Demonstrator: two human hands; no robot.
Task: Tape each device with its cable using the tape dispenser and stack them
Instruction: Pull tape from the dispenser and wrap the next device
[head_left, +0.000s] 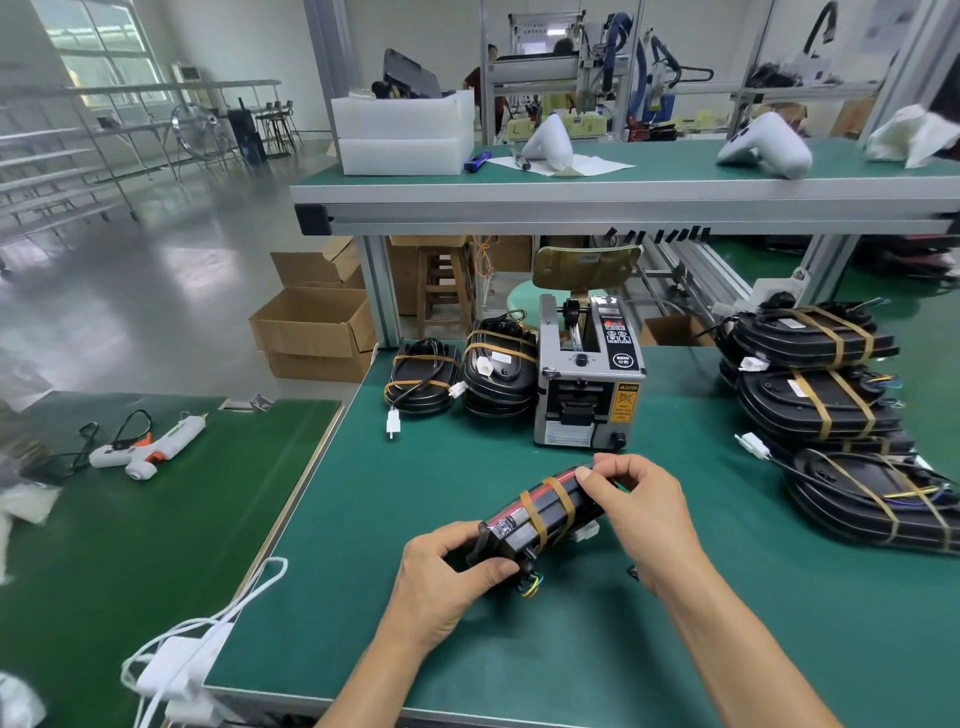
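Note:
A black device (540, 514) with a red edge and two brown tape bands stands on its edge over the green mat. My left hand (447, 577) grips its near end, where coloured wires stick out. My right hand (639, 509) holds its far end, thumb and fingers pinching the top edge. The grey tape dispenser (589, 374) stands just behind. Left of it sit a single taped device (422, 376) and a short stack of taped devices (500, 366). At the right lies a taller stack of taped devices (826, 395), with another device (872, 499) in front of it.
A white plug (393, 423) lies on the mat near the left devices. A white glue gun (150, 447) rests on the left table, and white cables (208, 634) hang at the gap. A raised shelf (623, 197) spans overhead. Cardboard boxes (317, 327) sit on the floor.

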